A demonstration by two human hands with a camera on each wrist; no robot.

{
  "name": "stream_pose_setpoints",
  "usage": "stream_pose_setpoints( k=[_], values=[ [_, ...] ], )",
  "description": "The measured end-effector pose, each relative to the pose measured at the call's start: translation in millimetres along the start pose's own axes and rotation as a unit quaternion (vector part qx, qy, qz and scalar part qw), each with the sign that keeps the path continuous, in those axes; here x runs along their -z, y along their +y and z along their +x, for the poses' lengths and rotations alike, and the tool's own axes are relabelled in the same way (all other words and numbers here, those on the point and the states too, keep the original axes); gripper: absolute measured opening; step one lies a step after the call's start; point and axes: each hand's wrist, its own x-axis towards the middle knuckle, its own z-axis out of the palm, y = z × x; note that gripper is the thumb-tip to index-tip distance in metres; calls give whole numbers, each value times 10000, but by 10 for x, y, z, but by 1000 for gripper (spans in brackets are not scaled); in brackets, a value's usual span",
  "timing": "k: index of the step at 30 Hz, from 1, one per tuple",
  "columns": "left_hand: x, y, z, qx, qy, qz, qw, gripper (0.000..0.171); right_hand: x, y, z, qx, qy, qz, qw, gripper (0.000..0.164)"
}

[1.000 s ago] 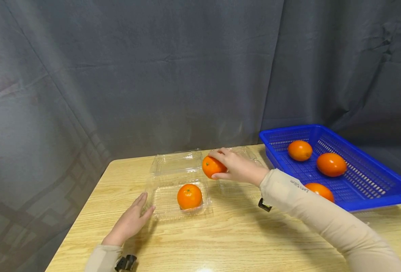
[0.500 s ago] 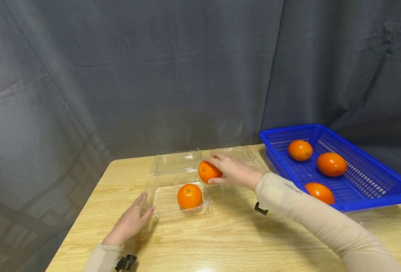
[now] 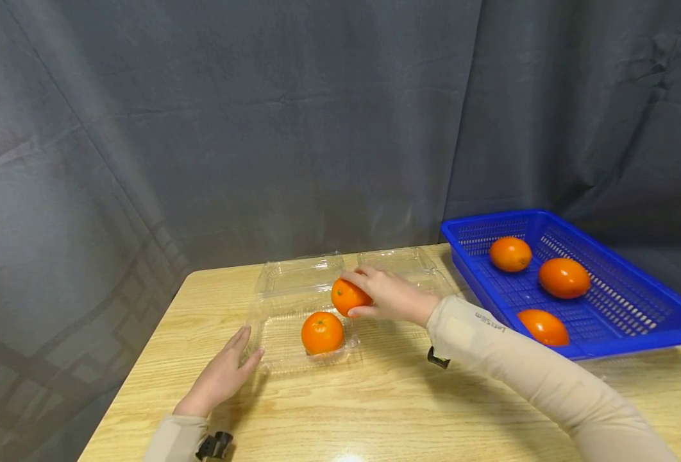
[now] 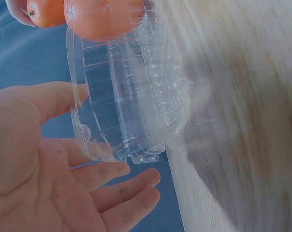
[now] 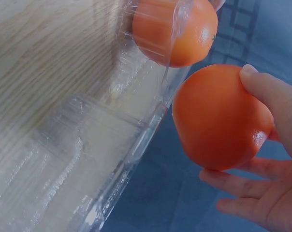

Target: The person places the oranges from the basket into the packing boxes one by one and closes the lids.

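Observation:
My right hand (image 3: 386,295) grips an orange (image 3: 349,297) between thumb and fingers, close over the back right of a clear plastic clamshell box (image 3: 279,340). In the right wrist view the held orange (image 5: 221,118) hangs above the box's rim. Another orange (image 3: 322,333) sits inside the box, towards its right end. My left hand (image 3: 219,375) is at the box's left end, fingers extended and thumb apart. The left wrist view has this hand (image 4: 64,164) with loosely spread fingers right at the box's clear wall (image 4: 102,96).
A second clear clamshell box (image 3: 398,260) stands open to the right, partly behind my right arm. Further right, a blue plastic basket (image 3: 473,269) holds several oranges, among them a large one (image 3: 564,278). A dark grey curtain (image 3: 317,128) hangs behind the wooden table (image 3: 294,410).
My right hand has carried its orange left and slightly down, nearer the orange in the box. The left hand stays where it was.

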Motion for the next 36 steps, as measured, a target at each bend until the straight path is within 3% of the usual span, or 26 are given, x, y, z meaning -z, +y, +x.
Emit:
stream_pose_setpoints(
  k=[15, 27, 36],
  values=[
    [5, 19, -7, 27, -18, -15, 10000, 68, -123, -1, 36, 249, 180, 9, 9995, 58],
    [4, 15, -2, 88, -93, -46, 9999, 70, -181, -18, 76, 117, 142, 135, 9997, 62],
    [5, 20, -4, 81, -74, -33, 9999, 72, -291, -19, 145, -139, 433, 386, 9982, 62]
  ],
)
